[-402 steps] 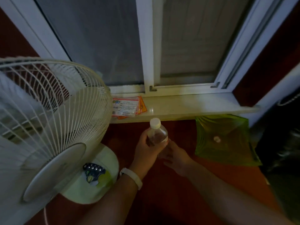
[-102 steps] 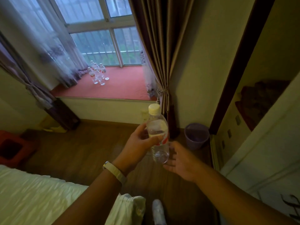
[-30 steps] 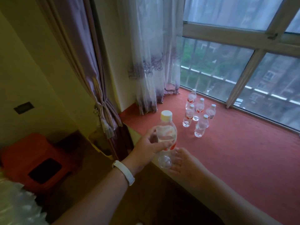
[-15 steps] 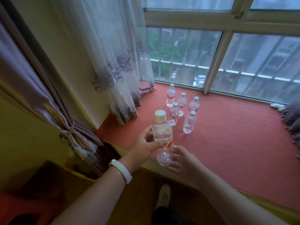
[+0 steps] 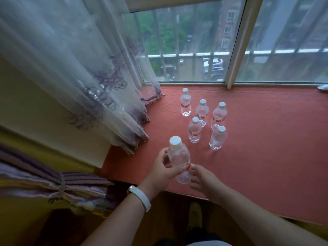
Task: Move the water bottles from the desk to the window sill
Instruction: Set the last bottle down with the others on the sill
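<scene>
Likely light, slick plastic, the bottle (image 5: 178, 157) is gripped mid-body by the left hand (image 5: 162, 168); the right hand (image 5: 202, 178) hovers loose-fingered beside its base.

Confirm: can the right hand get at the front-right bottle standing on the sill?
Probably yes. The right hand is open beside the base of the held bottle, which the left hand grips. Only bare red sill lies between it and the front-right bottle.
</scene>
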A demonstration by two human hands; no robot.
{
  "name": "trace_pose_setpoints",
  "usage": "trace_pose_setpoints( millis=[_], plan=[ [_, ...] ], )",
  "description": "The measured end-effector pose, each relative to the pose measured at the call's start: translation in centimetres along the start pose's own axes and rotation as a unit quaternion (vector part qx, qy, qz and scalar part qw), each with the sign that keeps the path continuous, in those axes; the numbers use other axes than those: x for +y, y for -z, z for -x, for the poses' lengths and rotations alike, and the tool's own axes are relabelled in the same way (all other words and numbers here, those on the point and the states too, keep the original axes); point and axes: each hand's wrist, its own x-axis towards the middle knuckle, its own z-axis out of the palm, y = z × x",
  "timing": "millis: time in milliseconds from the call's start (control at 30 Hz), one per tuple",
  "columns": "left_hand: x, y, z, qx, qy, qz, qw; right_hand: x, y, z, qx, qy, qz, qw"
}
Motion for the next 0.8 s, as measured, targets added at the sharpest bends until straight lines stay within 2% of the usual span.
trace_pose_setpoints(
  millis=[100,200,300,433,800],
  plan=[
    [-1.0,0.3,-2.3,-0.02,0.015,-0.041,0.999,-0.4,0.4,-1.5,0.05,0.046,0.088,0.994],
    [-2.0,0.5,-5.0,-0.049,0.029,-0.057,0.997,-0.7,1.0,-2.6,0.112,0.134,0.192,0.966],
    [-3.0,0.5,-8.2,-0.069,0.037,-0.067,0.995,-0.7,1.4,-3.9,0.137,0.176,0.256,0.941],
    [-4.8,0.6,-12.6,-0.107,0.046,-0.082,0.99,-0.4,2.5,-6.5,0.149,0.165,0.321,0.921],
    [-12.7,0.4,-21.3,-0.149,-0.005,-0.181,0.972,1.3,4.4,-16.3,0.203,0.142,0.337,0.908]
  ],
)
